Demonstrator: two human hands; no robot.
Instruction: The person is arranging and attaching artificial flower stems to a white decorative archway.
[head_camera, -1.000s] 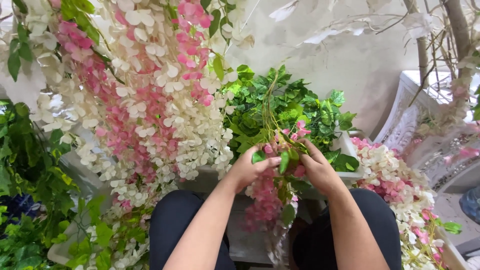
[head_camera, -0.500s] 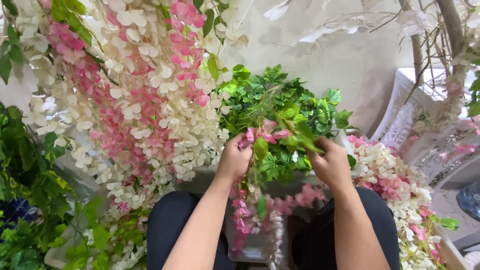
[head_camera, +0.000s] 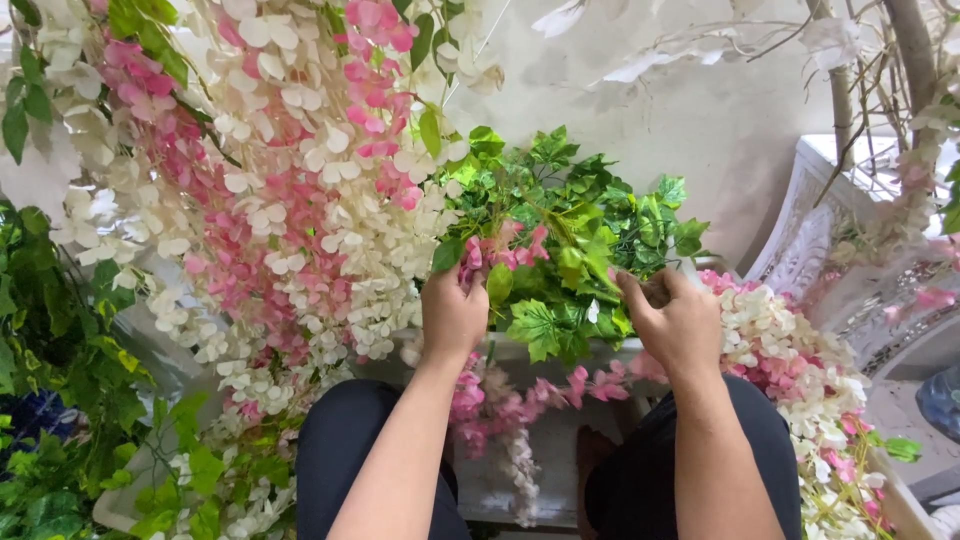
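2 hands reach forward: left hand (head_camera: 452, 312) fingers pinching the pink flower strand (head_camera: 500, 250), right hand (head_camera: 680, 322) fingers curled around green leaves (head_camera: 570, 250).

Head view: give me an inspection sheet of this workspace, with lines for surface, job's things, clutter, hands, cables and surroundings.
Surface: pale ledge under the leaves, mostly covered.
Job's things: green leaf bunch with a pink flower strand against it; its pink end hangs below the ledge.
Clutter: pink and white flower pile on the right; green foliage on the left.
Hands: left hand closed on the pink flower strand; right hand gripping into the leaf bunch, what it pinches is hidden.
Cables: nothing seen.
Surroundings: hanging pink and white flower garlands at upper left, pale wall behind, bare branches at upper right, white carved panel on the right.
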